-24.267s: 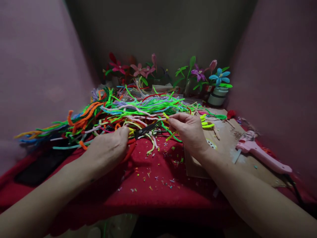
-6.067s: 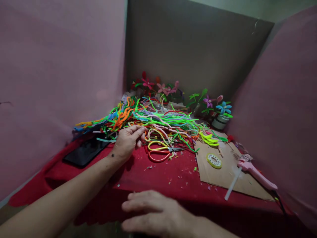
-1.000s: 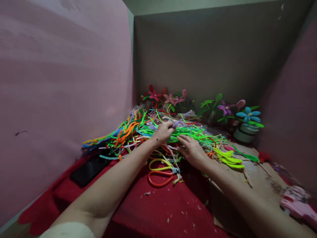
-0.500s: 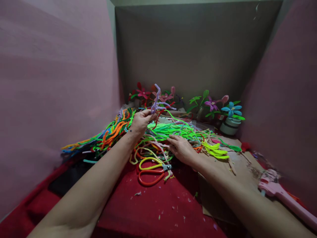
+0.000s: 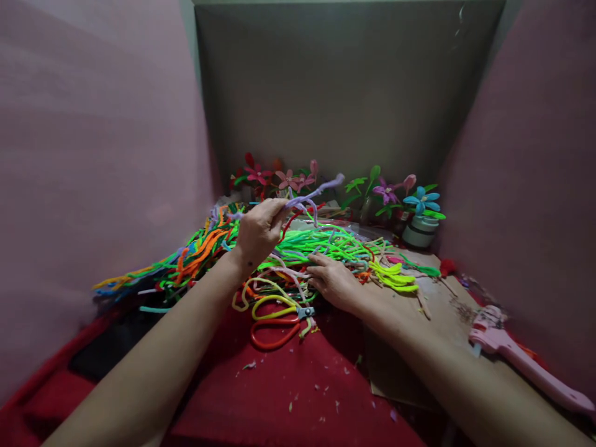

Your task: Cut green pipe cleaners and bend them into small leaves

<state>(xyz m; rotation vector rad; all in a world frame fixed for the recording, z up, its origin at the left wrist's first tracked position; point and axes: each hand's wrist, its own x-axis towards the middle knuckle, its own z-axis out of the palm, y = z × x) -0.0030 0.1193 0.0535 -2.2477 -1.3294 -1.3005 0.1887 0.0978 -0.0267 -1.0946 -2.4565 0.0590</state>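
My left hand point(image 5: 262, 226) is closed around several lavender pipe cleaners point(image 5: 321, 191), raised over the pile. Their bent ends stick out to the right of the fist, one pointing up and right. My right hand point(image 5: 336, 282) rests with fingers stretched out at the front of the heap of bright green pipe cleaners point(image 5: 321, 245); its fingertips touch the strands. Just in front of that heap lie scissors with one yellow and one red handle point(image 5: 275, 331), their blades hidden beneath strands. Pale pink and cream pipe cleaners point(image 5: 251, 288) curl beside them.
Orange, blue and green pipe cleaners point(image 5: 205, 251) spread leftward. Yellow bundles point(image 5: 395, 276) lie on cardboard point(image 5: 447, 304) at right, with a pink glue gun point(image 5: 516, 354). Pipe-cleaner flowers point(image 5: 421, 200) stand along the back, one in a small pot point(image 5: 419, 231). Scraps dot the red cloth point(image 5: 279, 397).
My left hand has turned, and the lavender pipe cleaners have tipped from upright to slanting right. The right hand stays at the heap. The whole view has shifted slightly.
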